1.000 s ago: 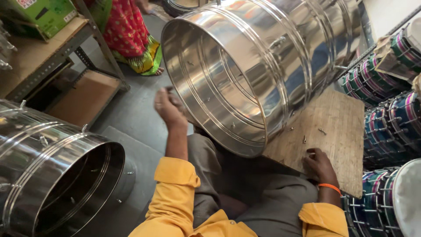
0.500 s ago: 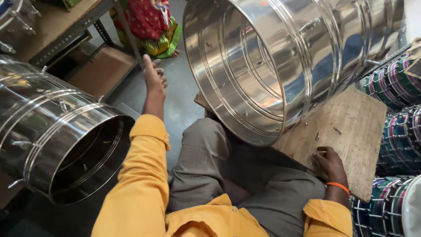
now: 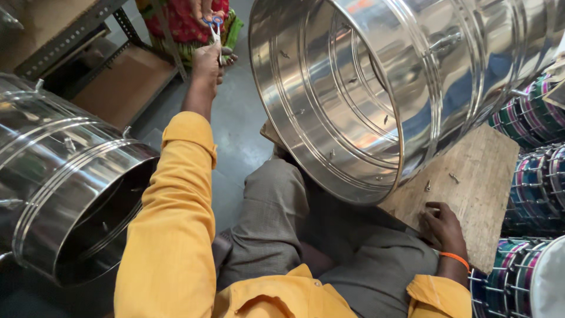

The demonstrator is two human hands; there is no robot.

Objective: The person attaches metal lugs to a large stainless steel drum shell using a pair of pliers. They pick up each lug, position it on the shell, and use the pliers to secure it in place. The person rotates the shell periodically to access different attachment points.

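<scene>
Left hand [image 3: 207, 63] stretched far forward over the grey floor [image 3: 235, 126], arm in a yellow sleeve [image 3: 176, 206], grip closing on the blades of a pair of scissors [image 3: 215, 30] with blue handles. Handles pinched from above by another person's hand [image 3: 203, 7], seen only in part at the top edge, in front of red patterned cloth [image 3: 179, 23]. Scissors hanging between the 2 hands, well clear of the floor, just left of the rim of the big steel drum shell [image 3: 365, 88].

Right hand [image 3: 441, 229] down on the wooden board [image 3: 482, 171], fingers curled loosely, nothing visibly held; orange band [image 3: 454, 257] on the wrist. 2 small screws [image 3: 428, 186] lying on the board just ahead of the fingers, near the shell's lower rim.

Big shell lying on its side, open mouth facing the camera, resting partly over the grey-trousered lap and the board. Second steel shell [image 3: 65, 182] on its side at the left, well apart from the first. Metal rack with a wooden shelf [image 3: 126, 82] behind it. Stacked drums with coloured bands [image 3: 541, 176] along the right edge.
</scene>
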